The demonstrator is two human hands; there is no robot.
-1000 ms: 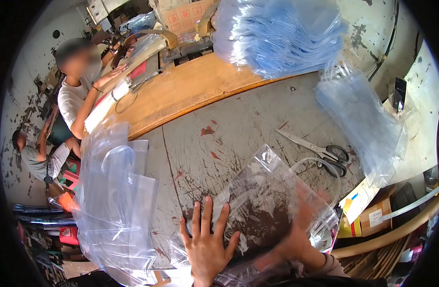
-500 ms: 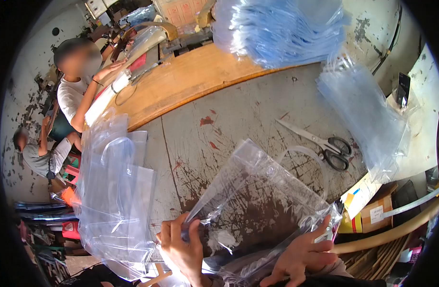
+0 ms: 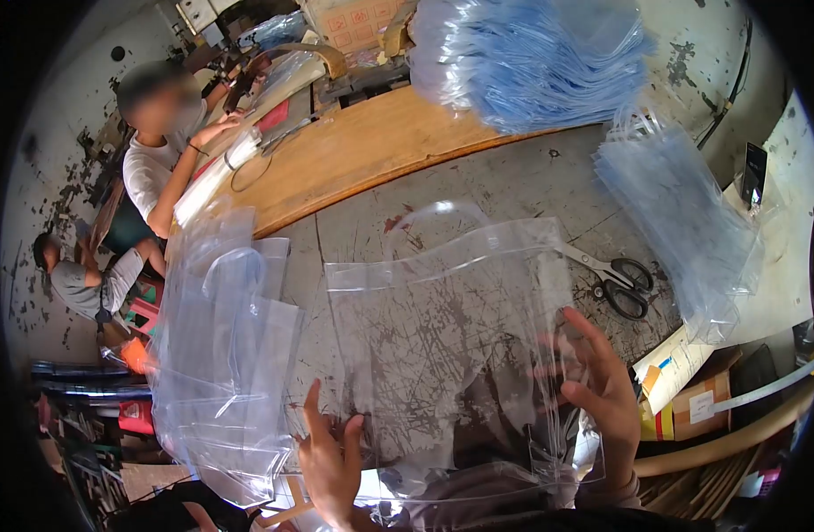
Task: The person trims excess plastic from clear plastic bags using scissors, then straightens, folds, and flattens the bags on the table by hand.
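A clear plastic bag (image 3: 442, 355) with a looped handle lies on the scratched grey table (image 3: 380, 213), its handle towards the far side. At the bag's lower left is my left hand (image 3: 331, 461), thumb and forefinger apart, holding nothing. My right hand (image 3: 606, 390) is at the bag's right edge with its fingers spread; some fingertips show through or against the plastic. Black-handled scissors (image 3: 621, 282) lie just beyond the bag's upper right corner, their blades partly under or behind it. A pile of clear bags (image 3: 221, 355) lies to the left.
A wooden board (image 3: 362, 155) runs along the far side. Behind it is a large stack of bluish plastic (image 3: 549, 66); more bluish bags (image 3: 681, 213) lie at right, near a phone (image 3: 752, 173). Two other people sit at left. A cardboard box (image 3: 699, 403) stands lower right.
The bag has been turned and spread flat, its handle now pointing away. My left hand has let go of its edge. My right hand has moved up beside the bag's right side.
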